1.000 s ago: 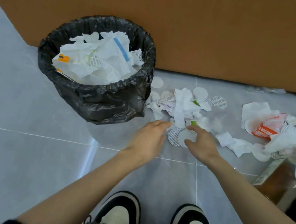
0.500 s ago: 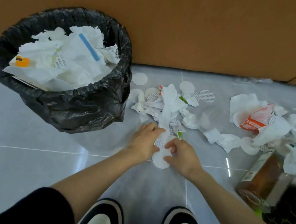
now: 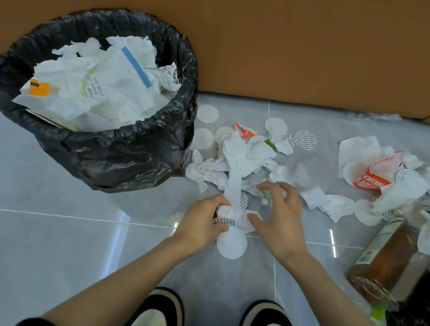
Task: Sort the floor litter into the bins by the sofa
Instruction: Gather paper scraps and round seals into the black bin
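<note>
1. The left hand [image 3: 202, 224] had its grip closed on a bunched wad of white paper scraps [image 3: 229, 217], held just above the grey tiled floor [image 3: 26, 245], with a round white paper disc [image 3: 232, 243] hanging at the wad's lower edge.
2. The right hand [image 3: 282, 220] touched the wad with its thumb, but its fingers were spread and its grip open, holding nothing.
3. A long twisted strip of white tissue [image 3: 238, 166] ran from the wad up into the loose pile of crumpled white paper [image 3: 212, 171] on the floor.
4. The black-bagged round bin [image 3: 113, 158], already heaped with white paper, stood just to the left of that pile, against the tan sofa front [image 3: 257, 28].
5. To do this step well, I judged the right hand should gather the trailing strip and disc into the wad before lifting, or loose pieces could fall back on the way to the bin.
6. More litter lay toward the floor's right side: an orange-and-white torn packet [image 3: 375, 174] and a brown glass jar on its side [image 3: 384, 263], which probably belonged in a different bin.
7. Several discs and the jar's label carried print, but none of it was legible, and no brand could be read.
</note>
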### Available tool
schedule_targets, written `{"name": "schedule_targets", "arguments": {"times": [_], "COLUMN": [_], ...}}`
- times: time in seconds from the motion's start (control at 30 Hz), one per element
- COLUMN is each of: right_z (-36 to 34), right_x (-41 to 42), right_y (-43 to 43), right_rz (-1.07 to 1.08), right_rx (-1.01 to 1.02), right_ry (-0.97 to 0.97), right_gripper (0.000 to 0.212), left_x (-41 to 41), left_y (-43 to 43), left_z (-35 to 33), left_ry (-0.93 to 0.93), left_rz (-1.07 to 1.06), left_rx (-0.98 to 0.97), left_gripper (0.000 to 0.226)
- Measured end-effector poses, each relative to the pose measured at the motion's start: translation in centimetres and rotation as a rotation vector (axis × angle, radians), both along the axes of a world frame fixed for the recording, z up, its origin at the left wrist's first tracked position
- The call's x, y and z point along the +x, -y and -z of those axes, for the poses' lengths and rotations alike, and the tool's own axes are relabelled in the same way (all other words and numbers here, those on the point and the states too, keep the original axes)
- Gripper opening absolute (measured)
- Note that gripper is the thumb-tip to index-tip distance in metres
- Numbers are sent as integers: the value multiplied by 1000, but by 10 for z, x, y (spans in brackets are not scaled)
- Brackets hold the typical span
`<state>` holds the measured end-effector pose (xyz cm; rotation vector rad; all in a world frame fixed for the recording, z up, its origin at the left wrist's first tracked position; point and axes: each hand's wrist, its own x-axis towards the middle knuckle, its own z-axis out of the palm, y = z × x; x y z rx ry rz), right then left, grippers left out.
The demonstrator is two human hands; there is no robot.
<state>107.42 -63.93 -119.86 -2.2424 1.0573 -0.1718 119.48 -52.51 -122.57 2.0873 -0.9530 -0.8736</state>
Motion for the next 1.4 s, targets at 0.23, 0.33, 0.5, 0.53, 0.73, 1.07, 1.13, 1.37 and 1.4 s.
{"name": "schedule_targets", "arguments": {"times": [0.23,0.33,0.5,0.53,0.73,1.07,1.13,1.37,1.4], "right_z": [-4,2,14,15,1,-62,-78,-135,-142], "right_x": [32,42,36,35,24,34,36,52,59], "right_y": [8,7,1,0,5,5,1,-11,-12], "right_rz": [-197,-311,-292,-275,16,220,223,130,92], "right_rx": [-29,153,74,48,84,226,245,181,166], "right_ry": [-51,-205,-267,-256,-38,500,575,712,724], "right_gripper": [32,36,40,34,7,8,12,9,9], "left_x": [-12,-14,-17,-17,-8,9,10,19,26], "left_y": [-11,-15,-28,-32,-48,-40,-36,-35,-37], "left_z": [-9,-12,-6,-4,-5,-69,-89,-156,-164], "left_ry": [47,96,129,138,37,64,83,158,186], "left_rz": [160,246,350,347,92,-261,-286,-355,-370], "left_rx": [-78,-55,8,14,-75,-312,-379,-546,-549], "left_gripper": [18,21,27,27,31,39,36,24,23]}}
